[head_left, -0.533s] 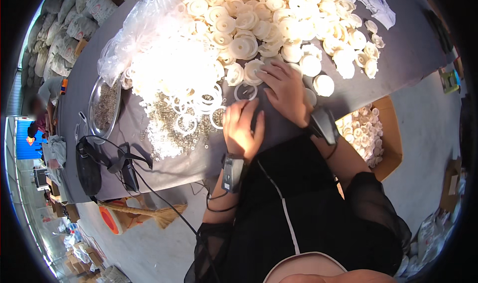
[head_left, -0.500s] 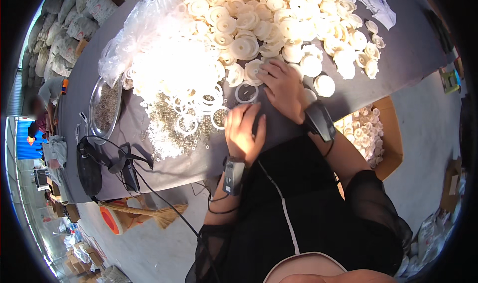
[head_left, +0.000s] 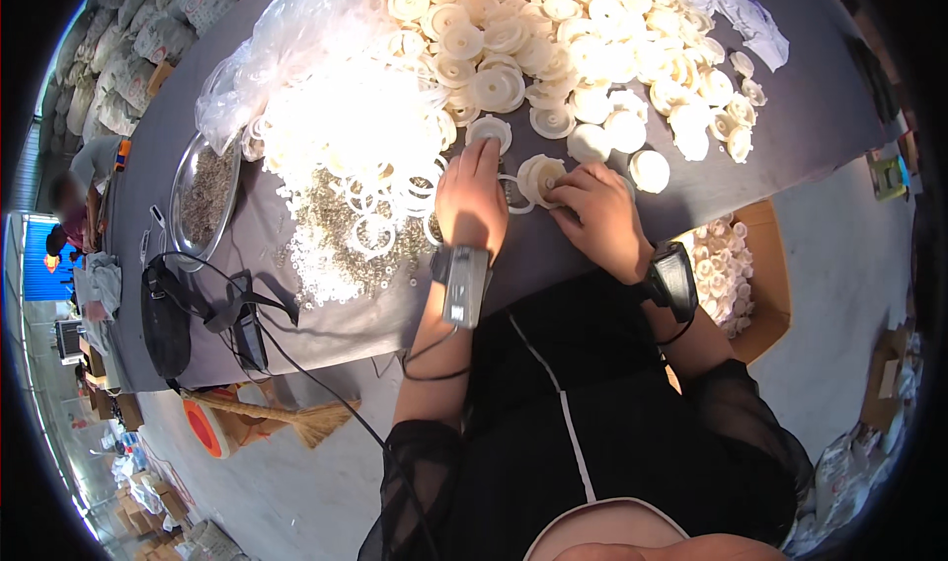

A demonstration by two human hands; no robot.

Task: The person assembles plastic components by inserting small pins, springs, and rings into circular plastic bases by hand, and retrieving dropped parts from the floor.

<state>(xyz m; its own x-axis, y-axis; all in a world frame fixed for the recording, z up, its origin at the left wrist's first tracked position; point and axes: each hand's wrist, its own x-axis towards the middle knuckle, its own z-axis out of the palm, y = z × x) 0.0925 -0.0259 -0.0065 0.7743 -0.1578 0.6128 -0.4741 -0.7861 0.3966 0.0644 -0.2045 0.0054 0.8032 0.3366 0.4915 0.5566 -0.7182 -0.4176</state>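
My left hand [head_left: 472,200] reaches forward, its fingers close together and the tips on a cream round plastic part [head_left: 490,129] at the pile's near edge. The thumb is hidden. My right hand [head_left: 604,217] pinches the right side of another cream round plastic part [head_left: 539,178] between thumb and fingers. A white ring [head_left: 515,198] lies flat on the table, partly covered by that part and close beside my left fingers. Left of my left hand, several white rings [head_left: 373,235] lie over small metal pieces [head_left: 331,220]. Each wrist carries a strapped dark device.
Cream plastic parts [head_left: 592,52] heap at the back of the grey-covered table [head_left: 296,349]. A clear plastic bag [head_left: 267,67] and metal tray [head_left: 178,215] lie left, near a black strap and cables [head_left: 247,314]. A carton [head_left: 770,284] of parts stands below right.
My right hand has drawn back toward me with a round part, over the white ring. My left hand has moved forward to another round part.
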